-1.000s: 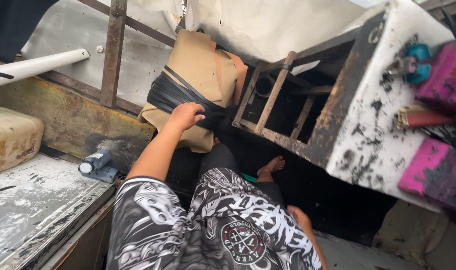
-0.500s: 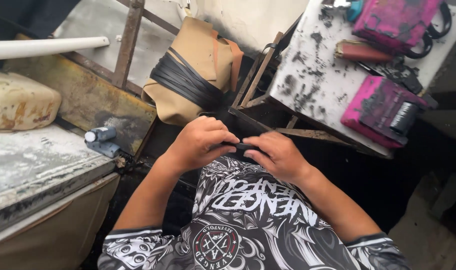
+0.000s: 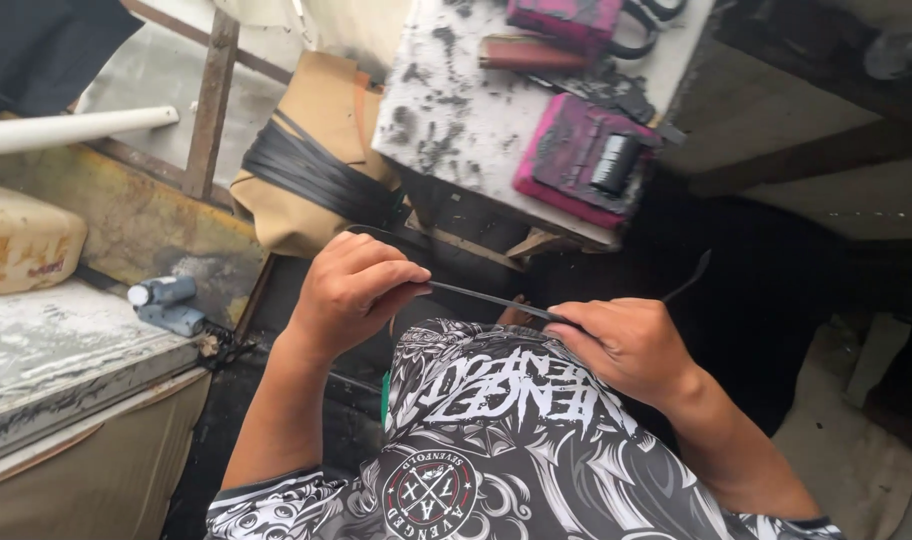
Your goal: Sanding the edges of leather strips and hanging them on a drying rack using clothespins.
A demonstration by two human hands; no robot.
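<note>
My left hand (image 3: 351, 290) and my right hand (image 3: 626, 345) together hold a thin black strip (image 3: 496, 298) stretched level between them, just above my lap. The left fingers pinch one end. The right hand grips the strip farther along, and its free end (image 3: 691, 275) curls up past that hand. A bundle of similar black strips (image 3: 311, 180) lies across a tan bag (image 3: 321, 110) leaning behind my left hand.
A white, ink-stained table (image 3: 476, 110) stands ahead with magenta pads (image 3: 566, 160), a black spool (image 3: 616, 163) and scissors (image 3: 626, 25). At left are a worn metal bench (image 3: 66, 350), a small blue-grey tool (image 3: 166, 303), a yellowed container (image 3: 21, 240) and a white pipe (image 3: 71, 130).
My left hand left the bundle on the tan bag and came to my lap. The two hands, close together half a second ago, have drawn apart with the strip between them.
</note>
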